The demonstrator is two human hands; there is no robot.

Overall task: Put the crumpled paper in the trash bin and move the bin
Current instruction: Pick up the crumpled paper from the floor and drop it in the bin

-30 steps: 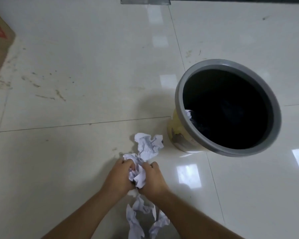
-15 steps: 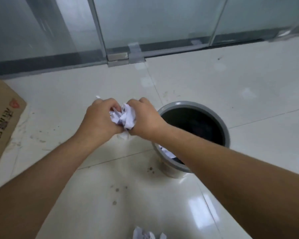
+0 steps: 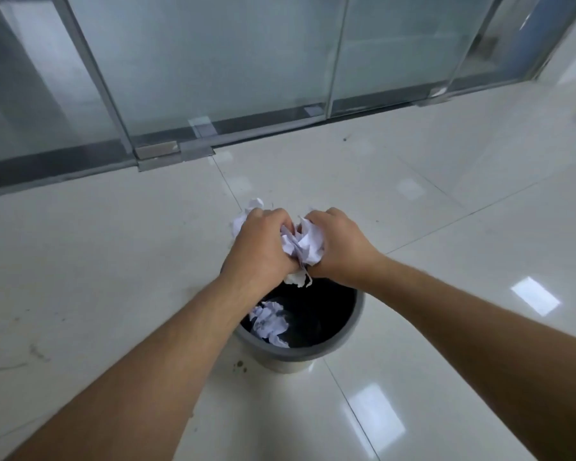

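Since half a second ago, both hands have carried the wad from beside the trash bin [image 3: 343, 337] to a spot above its far rim. The left hand [image 3: 263, 247] and right hand [image 3: 338, 247] press together, fingers clenched around the crumpled paper [image 3: 305, 244], with a loose tail of it dangling toward the opening. Another crumpled sheet [image 3: 270, 322] already lies inside the bin, against the near left wall. To release cleanly, the person would do well to bring the bundle nearer the middle of the opening and part both hands at once (a lone sheet peeking past the left knuckles could flutter onto the floor [image 3: 113, 261] otherwise). Moving the bin seems still to come.
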